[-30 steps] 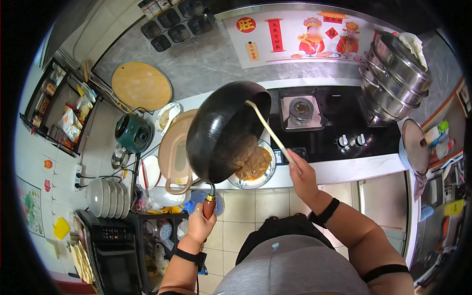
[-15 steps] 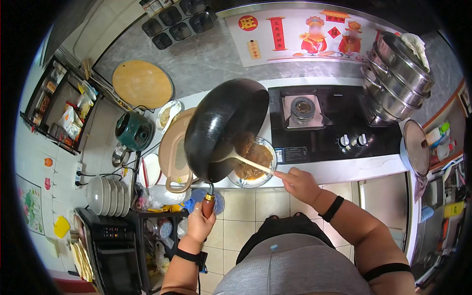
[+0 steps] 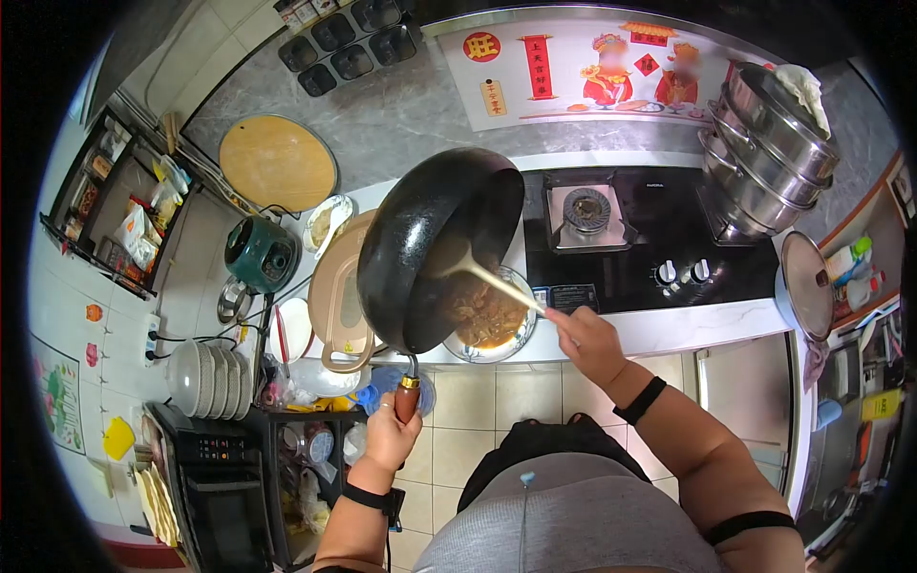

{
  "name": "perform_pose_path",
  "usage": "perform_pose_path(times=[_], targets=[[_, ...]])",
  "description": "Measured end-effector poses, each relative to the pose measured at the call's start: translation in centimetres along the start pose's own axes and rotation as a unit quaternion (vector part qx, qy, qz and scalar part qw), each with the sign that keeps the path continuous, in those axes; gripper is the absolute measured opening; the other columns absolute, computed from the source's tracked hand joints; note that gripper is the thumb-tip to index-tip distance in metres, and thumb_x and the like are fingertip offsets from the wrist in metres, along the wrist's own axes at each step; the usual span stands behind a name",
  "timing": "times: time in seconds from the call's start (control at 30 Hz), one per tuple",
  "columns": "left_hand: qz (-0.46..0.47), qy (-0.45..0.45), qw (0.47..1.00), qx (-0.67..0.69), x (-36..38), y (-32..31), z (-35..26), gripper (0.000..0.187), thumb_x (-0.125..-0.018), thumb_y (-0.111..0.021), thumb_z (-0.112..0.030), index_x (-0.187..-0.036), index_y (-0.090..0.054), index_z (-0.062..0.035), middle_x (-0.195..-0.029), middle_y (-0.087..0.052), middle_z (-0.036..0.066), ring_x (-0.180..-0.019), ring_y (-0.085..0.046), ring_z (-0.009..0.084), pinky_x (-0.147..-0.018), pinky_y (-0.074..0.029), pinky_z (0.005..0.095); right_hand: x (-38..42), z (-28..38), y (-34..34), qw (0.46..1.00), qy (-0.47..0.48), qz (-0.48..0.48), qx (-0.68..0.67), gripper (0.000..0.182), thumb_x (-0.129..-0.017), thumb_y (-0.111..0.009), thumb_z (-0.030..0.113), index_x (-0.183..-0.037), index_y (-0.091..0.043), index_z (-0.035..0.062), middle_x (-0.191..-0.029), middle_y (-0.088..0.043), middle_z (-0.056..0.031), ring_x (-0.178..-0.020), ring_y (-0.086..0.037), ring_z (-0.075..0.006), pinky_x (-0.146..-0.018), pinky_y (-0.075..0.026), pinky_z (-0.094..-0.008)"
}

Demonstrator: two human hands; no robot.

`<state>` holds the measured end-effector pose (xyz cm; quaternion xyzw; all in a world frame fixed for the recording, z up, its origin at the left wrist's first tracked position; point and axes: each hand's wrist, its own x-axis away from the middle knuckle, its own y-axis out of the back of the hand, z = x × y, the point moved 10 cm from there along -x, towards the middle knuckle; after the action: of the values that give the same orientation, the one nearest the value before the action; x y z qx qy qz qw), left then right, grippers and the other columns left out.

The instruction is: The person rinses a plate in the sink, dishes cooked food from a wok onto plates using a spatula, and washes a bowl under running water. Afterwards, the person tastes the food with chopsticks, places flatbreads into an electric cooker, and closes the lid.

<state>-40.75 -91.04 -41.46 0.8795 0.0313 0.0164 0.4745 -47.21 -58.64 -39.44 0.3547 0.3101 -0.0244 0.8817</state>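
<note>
My left hand [image 3: 390,435] is wrapped round the brown wooden handle of a black wok [image 3: 406,239]. The wok is tipped on its side, its opening facing right above a patterned plate [image 3: 516,351]. On that plate lies brown saucy food [image 3: 487,310]. Closed on the end of a pale spatula [image 3: 492,280] is my right hand [image 3: 585,342]. The spatula's head reaches inside the wok, near its lower rim, and what it touches there is shaded.
Right of the plate is a black gas stove [image 3: 659,239] with a stack of steel steamer pots [image 3: 769,153]. A beige lidded pot [image 3: 339,296] stands behind the wok on the left. Farther left are a green cooker [image 3: 261,254] and stacked bowls [image 3: 205,380].
The spatula's head has moved up and right inside the wok, and my right hand has shifted slightly right. More food shows on the plate. The wok stays tipped in nearly the same place.
</note>
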Motion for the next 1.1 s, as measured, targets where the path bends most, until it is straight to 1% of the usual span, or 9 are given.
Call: perform_pose_path(times=[0.17, 0.23, 0.37, 0.57, 0.6, 0.73, 0.8, 1.0, 1.1], targets=[[-0.006, -0.010, 1.000, -0.024, 0.2, 0.6, 0.1, 0.033, -0.071, -0.066, -0.019, -0.096, -0.051, -0.0030, -0.069, -0.061, 0.020, -0.066, -0.061, 0.0383, -0.058, -0.049, 0.0400, 0.9, 0.4, -1.4, 0.999, 0.021, 0.043, 0.014, 0.037, -0.073, -0.062, 0.006, -0.109, -0.061, 0.0162, -0.068, -0.044, -0.0041, -0.056, -0.051, -0.0209, -0.049, -0.044, -0.0329], [0.026, 0.024, 0.998, -0.058, 0.1, 0.4, 0.8, 0.033, -0.072, -0.067, -0.015, -0.097, -0.050, -0.0016, -0.077, -0.060, 0.023, -0.074, -0.060, 0.0404, -0.061, -0.048, 0.0389, 0.9, 0.6, -1.2, 0.997, 0.031, 0.057, 0.029, 0.037, -0.074, -0.062, 0.008, -0.109, -0.061, 0.0168, -0.068, -0.044, -0.0040, -0.056, -0.051, -0.0207, -0.049, -0.044, -0.0325], [0.019, 0.012, 0.997, -0.068, 0.2, 0.7, 0.6, 0.034, -0.072, -0.067, -0.015, -0.097, -0.049, -0.0020, -0.078, -0.061, 0.023, -0.074, -0.060, 0.0406, -0.061, -0.049, 0.0396, 0.7, 1.0, -0.8, 0.989, 0.067, 0.102, 0.078, 0.038, -0.073, -0.061, 0.010, -0.111, -0.061, 0.0177, -0.068, -0.045, -0.0039, -0.056, -0.050, -0.0205, -0.049, -0.044, -0.0324], [0.013, 0.009, 0.997, -0.076, 0.3, 0.2, 1.5, 0.033, -0.072, -0.067, -0.016, -0.096, -0.049, -0.0021, -0.076, -0.060, 0.023, -0.073, -0.060, 0.0403, -0.061, -0.049, 0.0399, 0.5, 1.0, 0.4, 0.979, 0.074, 0.157, 0.106, 0.039, -0.072, -0.060, 0.010, -0.110, -0.061, 0.0164, -0.067, -0.045, -0.0043, -0.057, -0.051, -0.0205, -0.049, -0.044, -0.0325], [0.004, -0.004, 0.997, -0.075, 0.2, 0.3, 1.4, 0.033, -0.071, -0.066, -0.017, -0.095, -0.049, -0.0031, -0.071, -0.060, 0.022, -0.068, -0.060, 0.0401, -0.058, -0.049, 0.0419, 0.5, 1.0, 0.6, 0.976, 0.073, 0.169, 0.113, 0.038, -0.072, -0.060, 0.010, -0.110, -0.061, 0.0159, -0.067, -0.045, -0.0044, -0.057, -0.050, -0.0205, -0.048, -0.044, -0.0325], [-0.002, -0.013, 0.996, -0.088, 0.1, 0.5, 1.2, 0.034, -0.071, -0.066, -0.019, -0.096, -0.049, -0.0040, -0.067, -0.060, 0.021, -0.064, -0.060, 0.0397, -0.055, -0.049, 0.0438, -0.2, 1.6, 1.9, 0.973, 0.081, 0.177, 0.124, 0.039, -0.072, -0.060, 0.010, -0.110, -0.061, 0.0155, -0.067, -0.045, -0.0045, -0.056, -0.050, -0.0203, -0.047, -0.043, -0.0328], [-0.013, -0.017, 0.996, -0.084, 0.1, 0.8, 1.2, 0.034, -0.071, -0.066, -0.019, -0.097, -0.049, -0.0037, -0.068, -0.060, 0.022, -0.065, -0.060, 0.0397, -0.056, -0.049, 0.0438, -1.2, 2.9, 3.2, 0.978, 0.104, 0.131, 0.122, 0.038, -0.071, -0.060, 0.009, -0.108, -0.061, 0.0150, -0.067, -0.045, -0.0048, -0.057, -0.051, -0.0208, -0.047, -0.043, -0.0330], [-0.022, -0.025, 0.995, -0.091, 0.3, 1.6, 0.5, 0.036, -0.070, -0.066, -0.018, -0.099, -0.050, -0.0028, -0.071, -0.060, 0.023, -0.067, -0.060, 0.0401, -0.057, -0.049, 0.0439, -2.2, 3.5, 1.6, 0.984, 0.105, 0.070, 0.125, 0.038, -0.071, -0.060, 0.008, -0.109, -0.060, 0.0127, -0.069, -0.045, -0.0058, -0.059, -0.051, -0.0215, -0.048, -0.043, -0.0335], [-0.027, -0.034, 0.995, -0.092, 0.4, 2.2, 0.0, 0.036, -0.070, -0.066, -0.017, -0.099, -0.050, -0.0027, -0.071, -0.060, 0.023, -0.067, -0.060, 0.0404, -0.057, -0.049, 0.0442, -1.2, 3.6, 0.6, 0.983, 0.096, 0.090, 0.128, 0.039, -0.071, -0.060, 0.008, -0.110, -0.059, 0.0121, -0.069, -0.045, -0.0062, -0.056, -0.051, -0.0219, -0.047, -0.043, -0.0336]])
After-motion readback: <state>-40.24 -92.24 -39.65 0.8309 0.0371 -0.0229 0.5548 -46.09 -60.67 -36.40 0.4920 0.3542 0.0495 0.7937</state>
